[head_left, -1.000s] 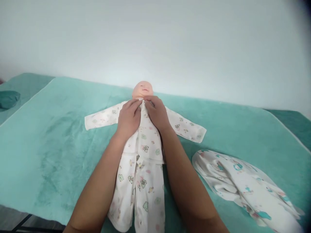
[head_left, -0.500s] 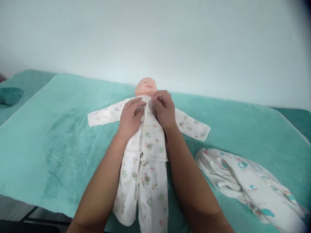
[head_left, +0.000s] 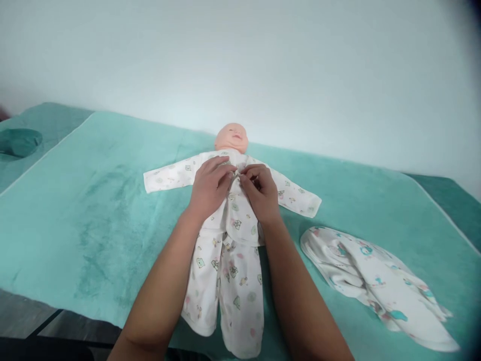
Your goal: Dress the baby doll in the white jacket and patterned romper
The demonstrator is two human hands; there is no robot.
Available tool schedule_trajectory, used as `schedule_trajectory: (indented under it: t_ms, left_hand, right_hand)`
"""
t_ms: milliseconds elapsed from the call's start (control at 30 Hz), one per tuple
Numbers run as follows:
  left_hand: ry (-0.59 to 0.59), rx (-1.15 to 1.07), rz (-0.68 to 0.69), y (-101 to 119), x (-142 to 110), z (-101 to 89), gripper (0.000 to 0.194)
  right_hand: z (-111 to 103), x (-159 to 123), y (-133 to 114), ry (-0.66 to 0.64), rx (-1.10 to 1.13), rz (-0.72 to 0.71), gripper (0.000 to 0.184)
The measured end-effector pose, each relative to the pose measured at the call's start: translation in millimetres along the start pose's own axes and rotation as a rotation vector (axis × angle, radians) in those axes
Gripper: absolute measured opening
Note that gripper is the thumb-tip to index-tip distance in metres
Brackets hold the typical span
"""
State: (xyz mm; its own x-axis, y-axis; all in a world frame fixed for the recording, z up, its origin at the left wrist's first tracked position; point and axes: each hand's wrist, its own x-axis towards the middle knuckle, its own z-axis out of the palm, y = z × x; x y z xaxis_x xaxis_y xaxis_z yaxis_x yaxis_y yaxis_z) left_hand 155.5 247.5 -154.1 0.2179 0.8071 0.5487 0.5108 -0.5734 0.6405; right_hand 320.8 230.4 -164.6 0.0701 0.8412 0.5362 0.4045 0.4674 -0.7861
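A baby doll [head_left: 232,136] lies on its back on a teal towel [head_left: 93,210], dressed in a white printed top [head_left: 236,210] and matching trousers [head_left: 229,286], sleeves spread to both sides. My left hand [head_left: 208,188] rests on the doll's chest with its fingers curled onto the front edge of the top. My right hand [head_left: 261,190] is beside it, fingers pinched on the top's front opening at mid-chest. Both hands meet at the centre seam.
A second white printed garment [head_left: 372,281] lies crumpled on the towel to the right. A dark green cloth [head_left: 18,141] sits at the far left. A plain white wall rises behind the table. The towel's near edge overhangs at the lower left.
Both hands have moved down from the doll's neckline to mid-chest along the front opening of the top. The view has shifted slightly.
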Motion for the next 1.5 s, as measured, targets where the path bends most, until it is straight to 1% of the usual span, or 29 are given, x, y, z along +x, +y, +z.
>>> schedule_trajectory:
  t_ms: [33, 67, 133, 200, 300, 367, 433, 500, 567, 700, 833, 1000, 1133, 1267, 1333, 1400, 1433, 1500]
  left_hand:
    - [0.003, 0.003, 0.002, 0, 0, 0.1, 0.025]
    - [0.005, 0.004, 0.004, 0, 0, 0.1, 0.025]
    - [0.005, -0.002, 0.005, 1, 0, -0.4, 0.028]
    - [-0.006, -0.030, -0.011, 2, 0, -2.5, 0.029]
    - [-0.053, -0.093, -0.052, 5, 1, -9.3, 0.024]
    - [-0.131, -0.117, -0.055, 6, 1, -15.9, 0.019]
    - [-0.239, -0.126, -0.040, 6, 1, -23.2, 0.016]
    - [-0.345, -0.142, -0.030, 5, 1, -30.4, 0.016]
    - [-0.423, -0.167, -0.029, 4, 1, -36.4, 0.017]
    - [-0.519, -0.189, -0.022, 3, 2, -43.4, 0.016]
    - [-0.536, -0.183, -0.024, 3, 3, -44.6, 0.012]
    - [-0.537, -0.205, -0.050, 3, 4, -44.7, 0.009]
    - [-0.518, -0.209, -0.051, 7, 4, -43.8, 0.010]
    - [-0.410, -0.183, -0.031, 11, 4, -38.0, 0.015]
    - [-0.342, -0.204, -0.038, 12, 3, -33.6, 0.019]
    - [-0.242, -0.260, -0.069, 10, 3, -29.0, 0.022]
    - [-0.166, -0.287, -0.097, 8, 3, -27.0, 0.023]
    - [0.022, -0.306, -0.182, 1, 3, -24.5, 0.025]
  right_hand:
    - [0, -6, -2, 0.009, 0.014, 0.040, 0.007]
    - [-1, -11, -3, 0.014, 0.023, 0.077, 0.006]
    - [-1, -17, -6, 0.005, 0.031, 0.114, 0.016]
    - [-3, -16, -8, -0.022, 0.043, 0.083, 0.018]
    - [-5, -8, -10, -0.046, 0.043, 0.006, 0.009]
    - [-6, -3, -11, -0.073, 0.035, -0.037, 0.014]
    - [-9, -1, -14, -0.120, 0.039, -0.074, 0.021]
    - [-11, 0, -17, -0.158, 0.050, -0.082, 0.025]
    - [-13, -1, -21, -0.170, 0.048, -0.032, 0.026]
    - [-17, -1, -28, -0.212, 0.051, 0.104, 0.017]
    - [-18, 0, -34, -0.254, 0.136, 0.168, 0.014]
    - [-16, -1, -36, -0.260, 0.293, 0.238, 0.019]
    - [-16, -2, -34, -0.267, 0.369, 0.261, 0.021]
    - [-15, -3, -33, -0.306, 0.374, 0.243, 0.019]
    - [-14, -4, -34, -0.325, 0.380, 0.246, 0.021]
    - [-13, -4, -34, -0.275, 0.368, 0.272, 0.027]
    - [-13, -3, -35, -0.227, 0.356, 0.288, 0.030]
    - [-15, -2, -33, -0.120, 0.330, 0.312, 0.034]
